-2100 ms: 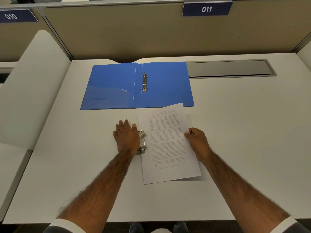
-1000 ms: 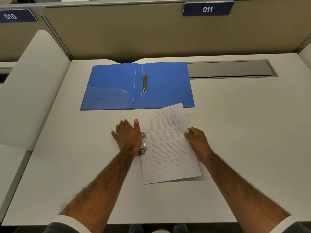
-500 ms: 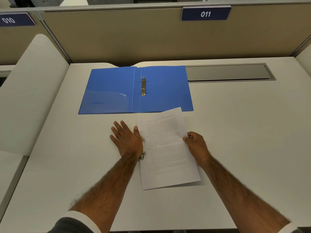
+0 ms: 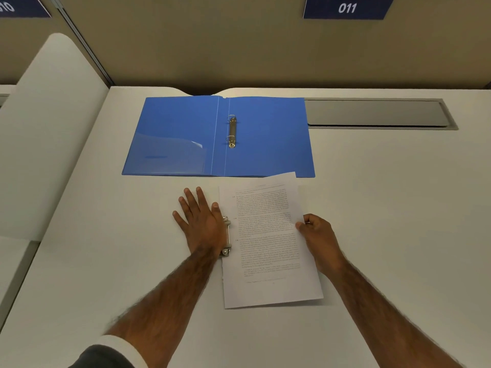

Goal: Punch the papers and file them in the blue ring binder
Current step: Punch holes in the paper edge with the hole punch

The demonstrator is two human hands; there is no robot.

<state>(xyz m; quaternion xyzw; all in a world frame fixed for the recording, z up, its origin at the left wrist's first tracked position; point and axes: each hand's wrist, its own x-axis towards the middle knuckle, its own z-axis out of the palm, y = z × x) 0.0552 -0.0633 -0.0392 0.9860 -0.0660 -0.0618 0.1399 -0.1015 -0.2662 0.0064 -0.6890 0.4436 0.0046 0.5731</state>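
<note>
My left hand [image 4: 199, 221] presses spread on the grey metal punch [image 4: 226, 236]; my right hand [image 4: 317, 235] pinches printed white papers [image 4: 265, 248] overlapping the open blue ring binder [image 4: 265, 134].

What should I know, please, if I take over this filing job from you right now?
The left hand lies flat, fingers straight, pressing on the hole punch.
The right hand pinches the right edge of the papers, whose left edge sits in the punch.
The blue ring binder lies open at the back of the desk, with nothing on its rings; the papers' far corner overlaps its near edge.
Done: papers lined up in the punch. Whether the holes are through cannot be seen.
Left: finish punching, then file the papers on the rings.
</note>
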